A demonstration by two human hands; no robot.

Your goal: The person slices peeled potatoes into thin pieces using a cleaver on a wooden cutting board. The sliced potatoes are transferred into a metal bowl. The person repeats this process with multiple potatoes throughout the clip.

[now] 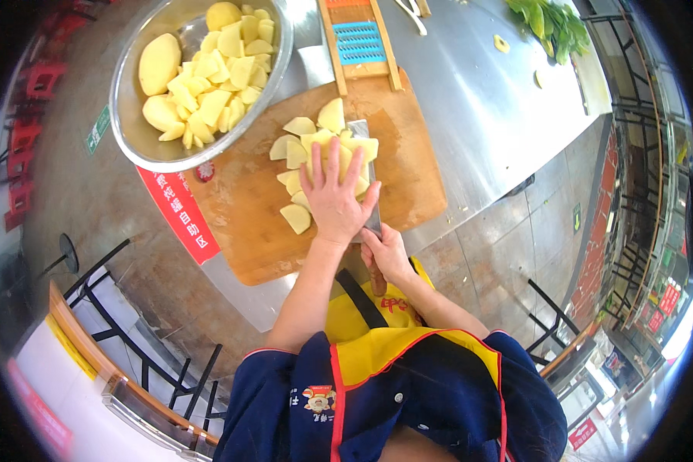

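Spread flat with its fingers apart, my left hand [337, 199] rests on a pile of cut potato pieces [295, 218]. The pile lies on a wooden cutting board [237, 231]. My right hand [388, 254] grips the wooden handle of a knife [374, 216] at the board's near edge. Its blade lies along the right side of the pile, partly hidden under the potato and my left hand. Up and to the left, a metal bowl [121, 136] holds many potato slices [213, 107] and a few whole peeled potatoes [160, 63].
A wooden-framed grater [359, 43] with a blue plate rests on the board's far edge. Green leafy vegetables [548, 26] lie at the far right of the steel table [468, 115]. A red strip with writing [179, 216] runs along the table's left edge.
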